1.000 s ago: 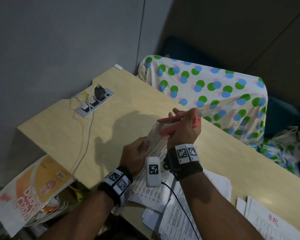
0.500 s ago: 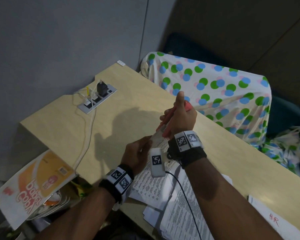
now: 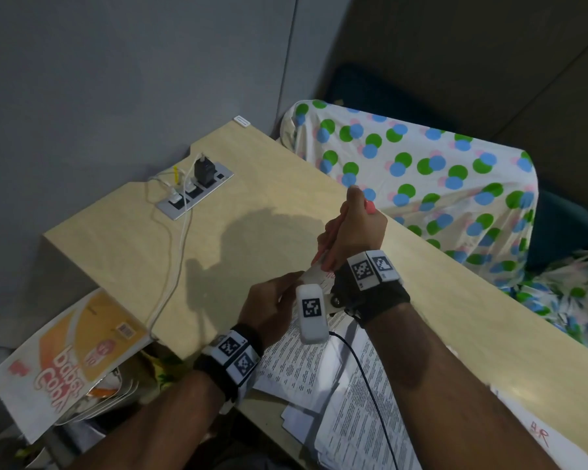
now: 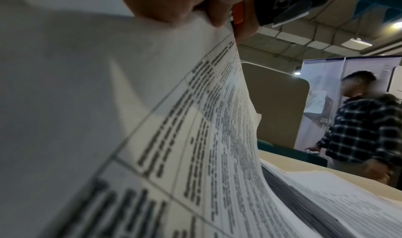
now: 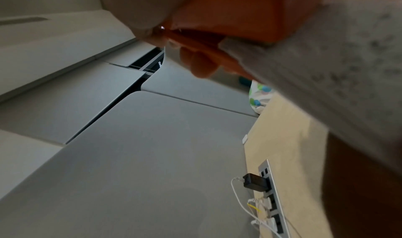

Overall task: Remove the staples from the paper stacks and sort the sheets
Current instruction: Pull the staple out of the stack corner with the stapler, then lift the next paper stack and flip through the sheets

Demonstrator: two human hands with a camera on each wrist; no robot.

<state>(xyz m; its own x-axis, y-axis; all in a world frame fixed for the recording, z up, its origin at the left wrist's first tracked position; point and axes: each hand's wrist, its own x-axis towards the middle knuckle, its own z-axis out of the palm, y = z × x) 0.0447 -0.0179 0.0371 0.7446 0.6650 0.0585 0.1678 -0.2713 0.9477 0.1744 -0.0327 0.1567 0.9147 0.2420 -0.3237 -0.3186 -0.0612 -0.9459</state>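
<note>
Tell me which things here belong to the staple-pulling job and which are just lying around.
In use: stapled sheets held by left hand; orange staple remover in right hand; loose printed sheets.
Lying about: power strip, white cables, spotted cloth, orange packet.

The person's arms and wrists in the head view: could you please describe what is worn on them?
Both forearms are bare, with no sleeves. The left wrist and right wrist each carry a black strap topped with white blocks printed with black square-pattern markers. A white camera unit with its own marker hangs by the right wrist, trailing a thin black cable.
</note>
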